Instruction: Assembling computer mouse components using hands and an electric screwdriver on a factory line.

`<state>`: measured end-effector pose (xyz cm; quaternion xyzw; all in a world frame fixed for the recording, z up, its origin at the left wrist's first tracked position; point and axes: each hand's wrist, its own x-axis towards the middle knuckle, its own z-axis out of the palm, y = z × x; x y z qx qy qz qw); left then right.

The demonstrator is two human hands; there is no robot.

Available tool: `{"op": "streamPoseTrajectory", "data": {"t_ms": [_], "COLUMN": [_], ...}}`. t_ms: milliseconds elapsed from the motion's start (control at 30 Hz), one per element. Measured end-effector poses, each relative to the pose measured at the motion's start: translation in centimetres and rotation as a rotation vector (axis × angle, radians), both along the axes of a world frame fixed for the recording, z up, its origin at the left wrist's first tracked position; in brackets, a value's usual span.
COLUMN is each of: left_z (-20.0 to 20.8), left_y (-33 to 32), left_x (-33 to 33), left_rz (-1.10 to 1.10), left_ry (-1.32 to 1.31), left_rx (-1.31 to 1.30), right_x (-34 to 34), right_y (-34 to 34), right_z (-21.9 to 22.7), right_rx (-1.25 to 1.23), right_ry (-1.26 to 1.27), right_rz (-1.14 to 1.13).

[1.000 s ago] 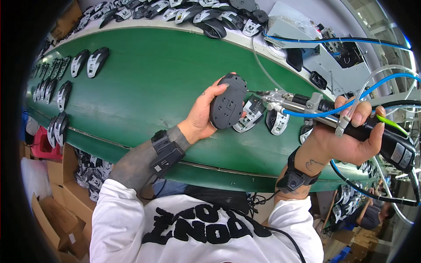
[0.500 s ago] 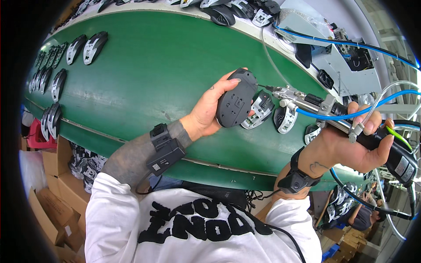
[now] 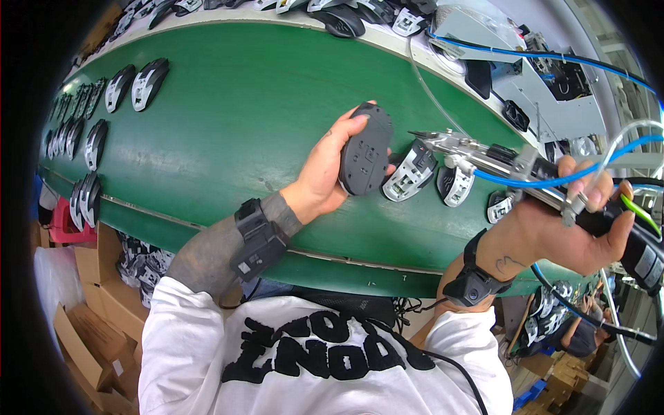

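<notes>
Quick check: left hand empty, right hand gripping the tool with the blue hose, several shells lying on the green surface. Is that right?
The left hand isn't empty: the head view shows it holding a dark rounded part. The rest stands: the right hand grips the tool with the blue hose, and several shells lie on the green surface.

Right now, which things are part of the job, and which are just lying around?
Part of the job:
Dark mouse, in the left hand
Driver tool, in the right hand
Blue hose on that tool
Probably the nearby half-built mouse

Seemingly just lying around:
Open cardboard box
Red plastic thing
</notes>
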<state>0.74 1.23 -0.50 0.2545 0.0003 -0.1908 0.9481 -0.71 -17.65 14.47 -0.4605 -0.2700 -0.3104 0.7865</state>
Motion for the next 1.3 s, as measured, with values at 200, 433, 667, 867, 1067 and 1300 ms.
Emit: {"op": "streamPoseTrajectory", "data": {"t_ms": [200, 433, 667, 867, 1067, 1300], "left_z": [-0.7, -0.3, 0.3, -0.5, 0.4, 0.4], "left_y": [0.0, -0.4, -0.3, 0.9, 2.5, 2.4], "left_x": [0.3, -0.3, -0.7, 1.3, 2.3, 2.0], "left_rz": [-0.025, -0.127, -0.170, 0.108, 0.211, 0.184], "left_ry": [0.113, 0.056, 0.011, 0.054, 0.015, -0.056], "left_rx": [0.021, -0.054, -0.074, 0.305, 0.070, -0.051], "right_x": [-0.6, -0.1, 0.4, -0.6, -2.0, -1.7], "right_y": [-0.4, -0.2, -0.8, 0.4, 0.6, 1.2], "right_z": [0.3, -0.4, -0.6, 0.0, 0.3, -0.9], "right_rx": [0.050, -0.012, -0.052, -0.008, 0.034, -0.084], "right_ry": [-0.039, -0.008, -0.091, -0.015, -0.003, -0.034], "right_rz": [0.015, 0.105, 0.246, 0.079, 0.258, 0.415]}}
